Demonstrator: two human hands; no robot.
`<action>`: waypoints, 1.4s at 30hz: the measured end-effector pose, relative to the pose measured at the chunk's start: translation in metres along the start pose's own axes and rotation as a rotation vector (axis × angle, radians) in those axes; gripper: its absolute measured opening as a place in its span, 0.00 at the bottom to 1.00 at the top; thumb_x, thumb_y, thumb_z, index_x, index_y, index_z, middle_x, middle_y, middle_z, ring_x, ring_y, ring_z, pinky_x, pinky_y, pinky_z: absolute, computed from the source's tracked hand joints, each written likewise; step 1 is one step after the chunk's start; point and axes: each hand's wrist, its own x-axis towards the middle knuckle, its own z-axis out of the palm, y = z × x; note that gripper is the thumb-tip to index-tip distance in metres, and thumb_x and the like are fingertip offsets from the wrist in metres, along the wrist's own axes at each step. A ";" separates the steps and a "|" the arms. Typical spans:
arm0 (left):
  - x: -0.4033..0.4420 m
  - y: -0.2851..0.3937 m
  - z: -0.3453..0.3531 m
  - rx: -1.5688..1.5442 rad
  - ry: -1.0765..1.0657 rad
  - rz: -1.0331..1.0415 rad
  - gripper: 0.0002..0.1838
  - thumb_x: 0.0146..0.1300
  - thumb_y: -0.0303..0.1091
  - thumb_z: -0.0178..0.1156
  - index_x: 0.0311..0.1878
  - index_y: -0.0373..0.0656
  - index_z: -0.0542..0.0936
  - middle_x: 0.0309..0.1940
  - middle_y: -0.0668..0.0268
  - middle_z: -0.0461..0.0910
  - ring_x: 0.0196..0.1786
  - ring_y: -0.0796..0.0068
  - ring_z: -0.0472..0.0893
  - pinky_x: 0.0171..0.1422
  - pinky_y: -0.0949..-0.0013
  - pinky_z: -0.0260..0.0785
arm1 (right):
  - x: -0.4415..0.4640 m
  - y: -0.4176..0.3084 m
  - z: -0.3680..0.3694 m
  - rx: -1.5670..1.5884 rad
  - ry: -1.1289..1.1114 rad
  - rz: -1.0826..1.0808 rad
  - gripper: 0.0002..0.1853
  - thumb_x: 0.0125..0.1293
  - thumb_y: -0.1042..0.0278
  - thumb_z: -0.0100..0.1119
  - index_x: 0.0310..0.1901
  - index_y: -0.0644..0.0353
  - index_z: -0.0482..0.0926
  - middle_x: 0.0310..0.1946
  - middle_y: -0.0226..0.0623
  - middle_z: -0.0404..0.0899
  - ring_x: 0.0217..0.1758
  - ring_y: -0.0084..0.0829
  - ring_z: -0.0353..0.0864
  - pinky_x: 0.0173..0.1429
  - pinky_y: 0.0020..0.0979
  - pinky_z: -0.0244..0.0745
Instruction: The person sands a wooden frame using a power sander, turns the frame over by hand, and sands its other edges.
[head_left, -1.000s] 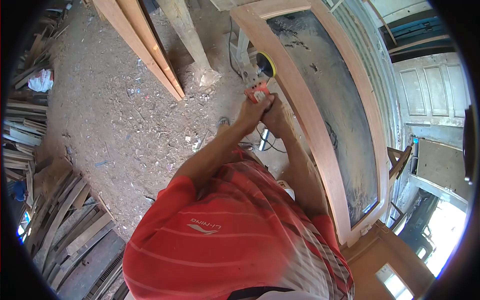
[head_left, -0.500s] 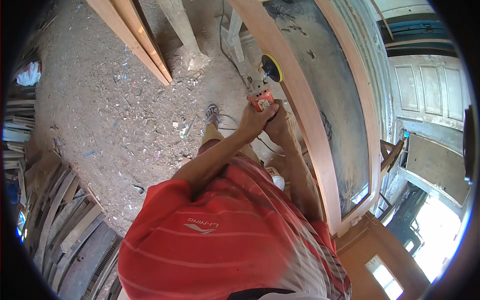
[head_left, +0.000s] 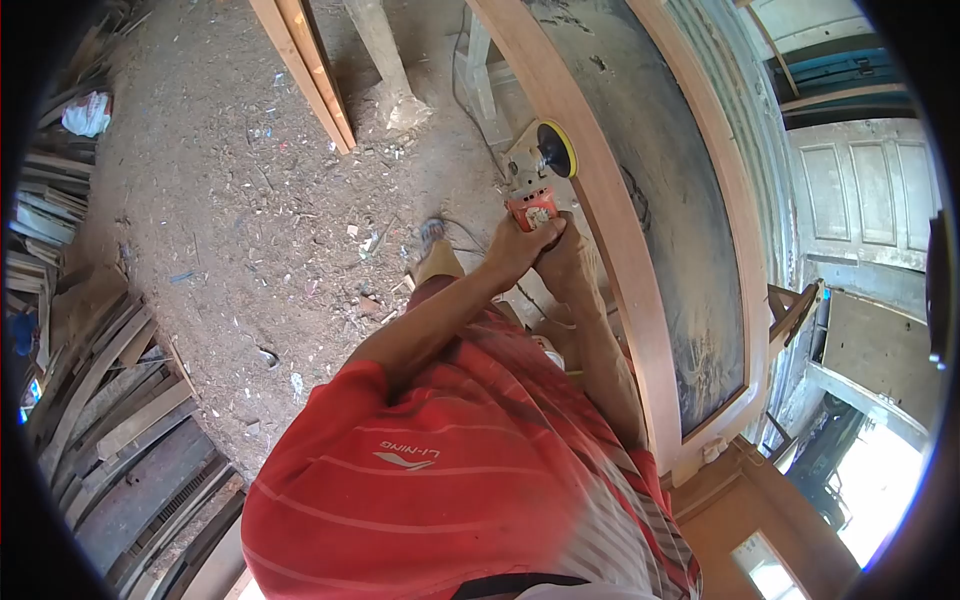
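My left hand (head_left: 518, 248) and my right hand (head_left: 568, 262) are both closed round the red body of an angle grinder (head_left: 534, 205), thumbs close together. A round black sanding pad with a yellow rim (head_left: 557, 149) is fitted at its head, held on edge. The pad overlaps the left side of a long reddish wooden frame (head_left: 607, 190); whether it touches the wood I cannot tell. Inside the frame lies a dark, scuffed surface (head_left: 670, 210). A cord (head_left: 466, 108) runs over the floor near the tool.
Wood chips and scraps litter the dirt floor (head_left: 250, 210). Timber planks (head_left: 305, 70) stand at the upper left, beside a pale post (head_left: 385, 50). Stacked boards (head_left: 130, 430) line the left. A panelled door (head_left: 865, 185) is at the right, and a brown panel (head_left: 735, 510) lies lower right.
The view has shifted, so the floor and planks appear farther right. The grinder and both hands sit slightly right and lower in view, the grip unchanged.
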 end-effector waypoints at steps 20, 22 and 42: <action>0.020 0.020 -0.015 -0.074 -0.034 0.014 0.20 0.74 0.48 0.68 0.53 0.39 0.85 0.44 0.68 0.85 0.47 0.82 0.82 0.53 0.70 0.77 | 0.017 -0.033 -0.005 -0.095 0.045 0.003 0.27 0.65 0.51 0.70 0.59 0.58 0.77 0.45 0.61 0.88 0.52 0.65 0.87 0.54 0.59 0.79; -0.003 0.008 0.002 -0.031 -0.046 -0.031 0.20 0.74 0.48 0.68 0.53 0.39 0.85 0.44 0.68 0.85 0.46 0.82 0.82 0.52 0.71 0.77 | -0.009 -0.012 -0.010 -0.098 0.053 0.016 0.26 0.65 0.51 0.70 0.59 0.57 0.77 0.45 0.61 0.88 0.52 0.65 0.87 0.53 0.59 0.79; -0.056 -0.026 0.055 -0.030 0.022 0.004 0.23 0.68 0.48 0.74 0.51 0.35 0.87 0.41 0.66 0.87 0.43 0.76 0.83 0.51 0.66 0.79 | -0.065 0.047 -0.033 -0.084 0.042 -0.096 0.25 0.63 0.56 0.70 0.58 0.62 0.79 0.43 0.61 0.88 0.50 0.66 0.87 0.52 0.58 0.79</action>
